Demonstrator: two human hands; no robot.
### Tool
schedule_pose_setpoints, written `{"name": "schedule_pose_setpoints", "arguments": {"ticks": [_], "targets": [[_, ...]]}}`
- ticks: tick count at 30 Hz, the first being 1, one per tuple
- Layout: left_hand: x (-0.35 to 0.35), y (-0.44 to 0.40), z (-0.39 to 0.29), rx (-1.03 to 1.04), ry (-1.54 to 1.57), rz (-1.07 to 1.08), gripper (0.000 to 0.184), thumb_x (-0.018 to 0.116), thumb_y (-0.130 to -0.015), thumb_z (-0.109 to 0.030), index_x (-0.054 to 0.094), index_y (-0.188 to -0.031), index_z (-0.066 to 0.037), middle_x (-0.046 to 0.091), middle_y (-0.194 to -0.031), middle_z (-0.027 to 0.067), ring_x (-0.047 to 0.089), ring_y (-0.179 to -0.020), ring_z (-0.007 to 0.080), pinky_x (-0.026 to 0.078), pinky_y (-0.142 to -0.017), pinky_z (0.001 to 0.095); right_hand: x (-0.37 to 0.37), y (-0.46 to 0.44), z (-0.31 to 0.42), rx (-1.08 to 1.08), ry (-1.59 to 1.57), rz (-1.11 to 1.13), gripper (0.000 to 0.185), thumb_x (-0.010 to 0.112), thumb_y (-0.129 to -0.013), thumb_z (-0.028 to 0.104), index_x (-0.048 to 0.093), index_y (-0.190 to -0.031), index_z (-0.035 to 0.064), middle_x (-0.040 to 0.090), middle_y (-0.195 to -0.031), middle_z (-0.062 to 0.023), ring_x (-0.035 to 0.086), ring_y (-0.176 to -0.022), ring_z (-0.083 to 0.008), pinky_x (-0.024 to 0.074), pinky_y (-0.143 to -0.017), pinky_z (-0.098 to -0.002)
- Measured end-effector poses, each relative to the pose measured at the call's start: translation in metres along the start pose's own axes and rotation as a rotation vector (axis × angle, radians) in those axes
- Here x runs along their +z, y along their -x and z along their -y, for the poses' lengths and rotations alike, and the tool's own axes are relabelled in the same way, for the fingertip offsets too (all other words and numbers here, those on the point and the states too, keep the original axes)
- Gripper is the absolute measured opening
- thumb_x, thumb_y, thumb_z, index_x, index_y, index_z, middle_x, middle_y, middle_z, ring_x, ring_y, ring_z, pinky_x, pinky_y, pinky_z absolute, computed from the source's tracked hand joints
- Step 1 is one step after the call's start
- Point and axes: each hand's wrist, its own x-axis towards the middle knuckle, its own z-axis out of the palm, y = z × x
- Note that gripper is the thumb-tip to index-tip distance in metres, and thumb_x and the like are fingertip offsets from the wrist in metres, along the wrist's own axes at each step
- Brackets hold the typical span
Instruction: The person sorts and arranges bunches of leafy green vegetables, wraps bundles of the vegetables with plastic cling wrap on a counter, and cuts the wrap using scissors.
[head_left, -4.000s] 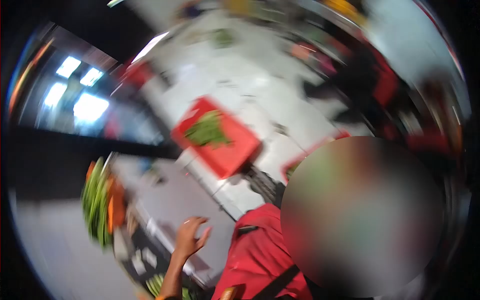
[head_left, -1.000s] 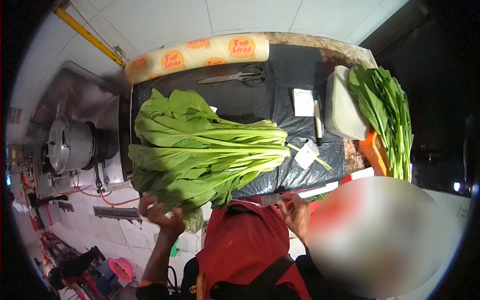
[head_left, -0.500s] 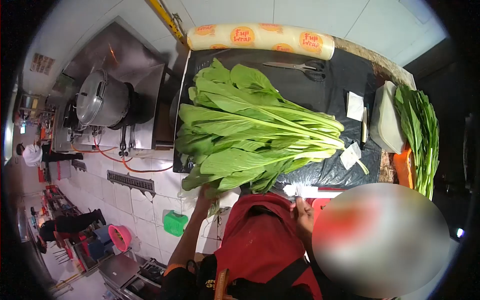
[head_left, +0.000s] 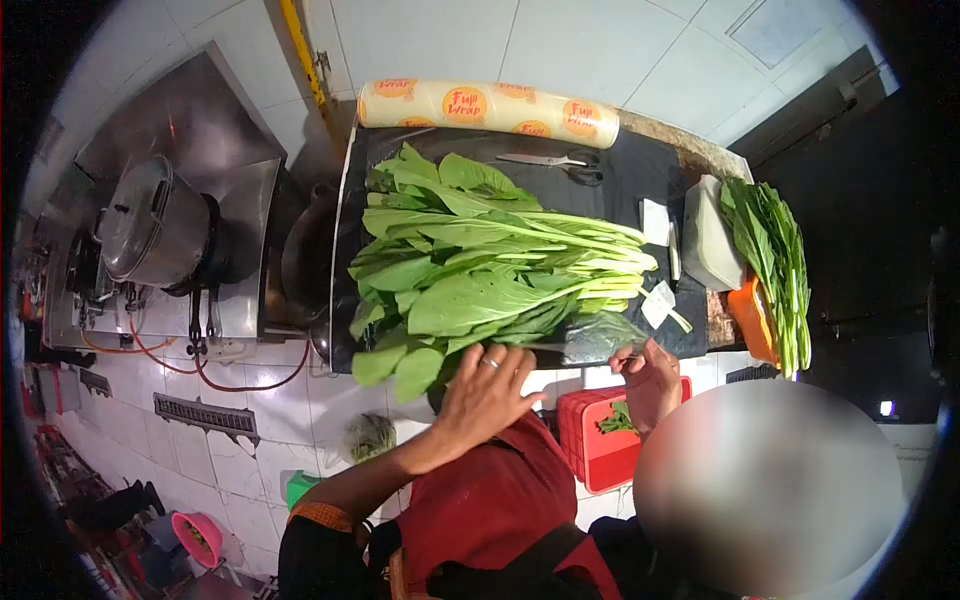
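Observation:
A large bunch of leafy greens [head_left: 500, 250] lies on the black-covered table [head_left: 630, 155], its leaves to the left and pale stems to the right. My left hand [head_left: 485, 390], with a ring on one finger, touches the near edge of the leaves, its fingers somewhat spread. At the table's front edge, my right hand [head_left: 650, 378] pinches clear plastic [head_left: 600, 335], which stretches leftward over the near stems. Beside the stem ends are a small white paper [head_left: 657, 303], a white pad [head_left: 655, 222] and a marker [head_left: 674, 250].
Scissors [head_left: 550, 160] and a wrap roll [head_left: 490, 108] lie at the back. On the right are a white container [head_left: 712, 235], an orange item [head_left: 752, 320] and more greens [head_left: 775, 260]. A pot [head_left: 155, 225] stands on the left stove. Below is a red crate [head_left: 610, 460].
My left hand has come up from below the leaves onto their near edge. The plastic at my right hand now extends over the stems. The view has shifted, bringing the red crate into sight.

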Motion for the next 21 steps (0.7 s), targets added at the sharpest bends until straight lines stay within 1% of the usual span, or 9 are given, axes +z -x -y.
{"name": "schedule_pose_setpoints", "arguments": {"ticks": [7, 10, 11, 12, 13, 14, 15, 17, 21], "targets": [[-0.020, -0.079, 0.011, 0.100, -0.011, -0.229, 0.054, 0.058, -0.082, -0.055, 0.059, -0.097, -0.003, 0.053, -0.101, 0.0137, 0.047, -0.094, 0.0261, 0.033, -0.079, 0.0397, 0.018, -0.045, 0.034, 0.070, -0.103, 0.055, 0.033, 0.054, -0.090, 0.023, 0.061, -0.068, 0.0001, 0.065, -0.081, -0.0181, 0.061, -0.074, -0.0257, 0.0469, -0.077, -0.0373], [-0.033, -0.170, 0.029, -0.092, 0.389, 0.226, 0.042, 0.057, -0.085, -0.033, 0.054, -0.110, 0.000, 0.050, -0.114, 0.0234, 0.054, -0.105, 0.0358, 0.039, -0.090, 0.0516, 0.026, -0.051, 0.040, 0.207, -0.093, -0.009, 0.025, 0.055, -0.089, 0.024, 0.058, -0.099, 0.0014, 0.066, -0.083, -0.0093, 0.062, -0.075, -0.0209, 0.0488, -0.079, -0.0331], [-0.003, -0.190, 0.046, -0.149, 0.631, 0.171, 0.048, 0.056, -0.086, -0.038, 0.054, -0.113, 0.002, 0.050, -0.120, 0.0228, 0.052, -0.109, 0.0381, 0.033, -0.098, 0.0526, 0.011, -0.056, 0.032, 0.191, -0.134, 0.059, 0.028, 0.051, -0.091, 0.023, 0.058, -0.107, 0.0008, 0.066, -0.088, -0.0083, 0.063, -0.079, -0.0199, 0.0500, -0.080, -0.0324], [0.041, -0.207, 0.070, 0.027, 0.247, 0.195, 0.061, 0.054, -0.085, -0.047, 0.053, -0.121, 0.002, 0.044, -0.133, 0.0220, 0.047, -0.117, 0.0394, 0.023, -0.106, 0.0548, 0.019, -0.060, 0.036, 0.195, -0.074, 0.072, 0.030, 0.047, -0.092, 0.024, 0.056, -0.111, 0.0024, 0.065, -0.093, -0.0066, 0.062, -0.083, -0.0177, 0.0501, -0.079, -0.0323], [0.078, -0.217, 0.086, -0.138, 0.230, 0.480, 0.067, 0.054, -0.082, -0.054, 0.052, -0.125, -0.003, 0.050, -0.128, 0.0213, 0.040, -0.125, 0.0382, 0.027, -0.106, 0.0521, -0.013, -0.083, 0.030, 0.259, -0.059, 0.323, 0.030, 0.044, -0.094, 0.025, 0.055, -0.114, 0.0057, 0.063, -0.101, -0.0055, 0.060, -0.092, -0.0164, 0.0490, -0.083, -0.0330], [0.065, -0.226, 0.090, -0.247, 0.341, 0.805, 0.077, 0.048, -0.082, -0.064, 0.046, -0.133, -0.007, 0.043, -0.138, 0.0189, 0.035, -0.131, 0.0349, 0.021, -0.111, 0.0478, -0.060, -0.127, 0.008, 0.336, -0.119, 0.231, 0.035, 0.042, -0.095, 0.023, 0.049, -0.126, 0.0066, 0.060, -0.109, -0.0095, 0.058, -0.102, -0.0185, 0.0469, -0.089, -0.0332], [0.062, -0.227, 0.085, -0.255, 0.372, 0.888, 0.075, 0.047, -0.082, -0.065, 0.049, -0.132, -0.009, 0.045, -0.136, 0.0188, 0.042, -0.126, 0.0343, 0.030, -0.107, 0.0446, 0.044, -0.072, 0.064, 0.370, -0.183, -0.182, 0.023, 0.053, -0.095, 0.020, 0.060, -0.088, -0.0009, 0.057, -0.064, -0.0049, 0.050, -0.053, -0.0121, 0.0460, -0.055, -0.0226], [0.118, -0.215, 0.112, 0.146, 0.272, 0.687, 0.040, 0.042, -0.091, -0.027, 0.056, -0.122, -0.006, 0.061, -0.104, 0.0213, 0.058, -0.091, 0.0350, 0.043, -0.077, 0.0467, -0.025, -0.126, 0.041, 0.378, -0.310, 0.292, 0.025, 0.047, -0.098, 0.022, 0.057, -0.091, -0.0003, 0.055, -0.075, -0.0057, 0.054, -0.069, -0.0175, 0.0470, -0.068, -0.0272], [0.094, -0.223, 0.116, -0.067, 0.759, 0.861, 0.050, 0.031, -0.094, -0.043, 0.057, -0.118, -0.007, 0.060, -0.104, 0.0140, 0.056, -0.095, 0.0282, 0.041, -0.084, 0.0394, -0.023, -0.207, 0.013, 0.391, -0.192, 0.325, 0.030, 0.049, -0.093, 0.029, 0.057, -0.101, 0.0013, 0.061, -0.082, -0.0067, 0.060, -0.073, -0.0176, 0.0500, -0.068, -0.0289]]}}
